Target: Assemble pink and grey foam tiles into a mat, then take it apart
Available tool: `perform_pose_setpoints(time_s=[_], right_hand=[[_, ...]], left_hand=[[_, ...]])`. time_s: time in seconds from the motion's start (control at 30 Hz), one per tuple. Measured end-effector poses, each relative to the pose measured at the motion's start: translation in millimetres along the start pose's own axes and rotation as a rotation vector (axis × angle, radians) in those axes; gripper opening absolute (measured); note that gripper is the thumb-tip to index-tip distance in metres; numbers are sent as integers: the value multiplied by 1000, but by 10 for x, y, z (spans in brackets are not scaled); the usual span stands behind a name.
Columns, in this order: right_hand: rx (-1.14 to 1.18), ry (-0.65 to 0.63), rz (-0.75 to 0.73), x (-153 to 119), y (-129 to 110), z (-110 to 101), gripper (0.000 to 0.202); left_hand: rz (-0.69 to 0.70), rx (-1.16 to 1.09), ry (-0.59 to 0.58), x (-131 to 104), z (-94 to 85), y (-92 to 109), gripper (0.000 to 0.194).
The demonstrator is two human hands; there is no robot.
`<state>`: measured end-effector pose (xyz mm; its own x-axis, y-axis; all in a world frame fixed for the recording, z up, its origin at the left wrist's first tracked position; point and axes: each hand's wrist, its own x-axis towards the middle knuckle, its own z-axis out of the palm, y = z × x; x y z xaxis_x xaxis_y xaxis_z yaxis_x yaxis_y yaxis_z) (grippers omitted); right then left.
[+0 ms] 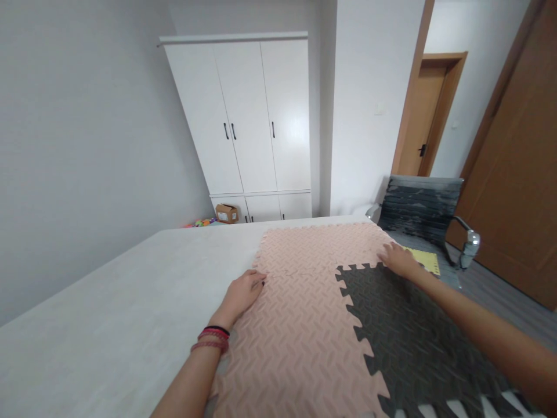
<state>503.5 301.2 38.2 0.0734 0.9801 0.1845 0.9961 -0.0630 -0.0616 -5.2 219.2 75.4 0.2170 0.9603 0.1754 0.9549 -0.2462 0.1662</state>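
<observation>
Interlocking foam mat tiles with a raised tread pattern lie joined on a white table. My left hand (244,295) has its fingers closed at the left edge of the near pink foam mat (300,331), close to its seam with the far pink foam mat (317,247). My right hand (399,259) rests palm down with fingers stretched out on the far pink tile's right end, just above the black foam mat (400,319). The black mat's toothed left edge meets the near pink tile. My right forearm covers part of the black mat.
The white table (143,307) extends to the left. Beyond its right edge stands a dark office chair (422,203) with a yellow sheet (424,259) by its seat. A white wardrobe (243,116) and a cardboard box (227,213) are behind the table.
</observation>
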Motion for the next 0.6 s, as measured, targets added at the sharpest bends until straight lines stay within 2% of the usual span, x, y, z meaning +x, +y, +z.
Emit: perform_pose_setpoints(time_s=[0.07,0.13,0.23,0.3,0.43,0.6], right_hand=[[48,29,-205,-21,-502,-58,52],[121,-43,-368,-71,-968,-77,51],[104,-53,-408,-152,-1424,-56,47],[73,-30,-391,-175,-1557,-39,42],[17,13,-390,-180,-1643,-46,31],[-55,43,-373,-266,-1789,-65,34]], left_hand=[[-8,10,4,1,17,-7,38],[-6,19,2,7,42,-15,39],[0,36,2,21,78,-31,40],[1,48,4,35,95,-39,40],[6,63,10,62,117,-41,39],[5,72,20,66,135,-36,38]])
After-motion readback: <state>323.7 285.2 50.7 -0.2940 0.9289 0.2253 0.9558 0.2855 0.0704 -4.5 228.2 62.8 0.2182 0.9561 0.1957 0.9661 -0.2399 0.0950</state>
